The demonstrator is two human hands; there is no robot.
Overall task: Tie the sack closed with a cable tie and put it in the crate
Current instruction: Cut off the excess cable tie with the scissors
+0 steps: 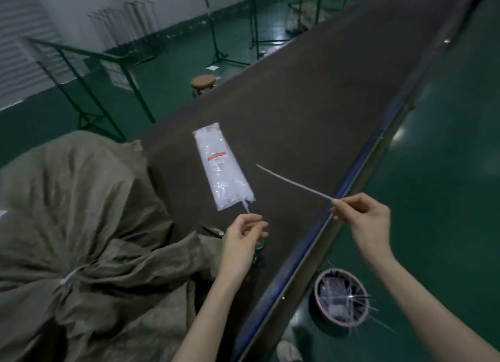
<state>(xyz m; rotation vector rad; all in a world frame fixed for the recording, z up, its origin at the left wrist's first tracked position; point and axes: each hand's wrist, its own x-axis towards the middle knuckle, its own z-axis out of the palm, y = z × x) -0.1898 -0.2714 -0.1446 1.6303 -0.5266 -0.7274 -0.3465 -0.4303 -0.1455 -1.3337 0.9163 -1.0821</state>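
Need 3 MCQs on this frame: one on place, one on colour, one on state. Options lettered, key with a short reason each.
1. Where does the packet of cable ties lie?
A. On the dark table
B. In the bin on the floor
C. On top of the sack

2. What colour is the floor?
A. Grey
B. Green
C. Red

3. What is the right hand doing?
A. Resting flat on the table
B. Holding scissors
C. Pinching one end of a loose cable tie

Key:
1 A: the packet sits flat on the table, beside the sack.
2 B: the glossy floor around the table is green.
3 C: the tie sticks out from the fingertips over the table, while the left hand pinches another tie sticking out of the packet.
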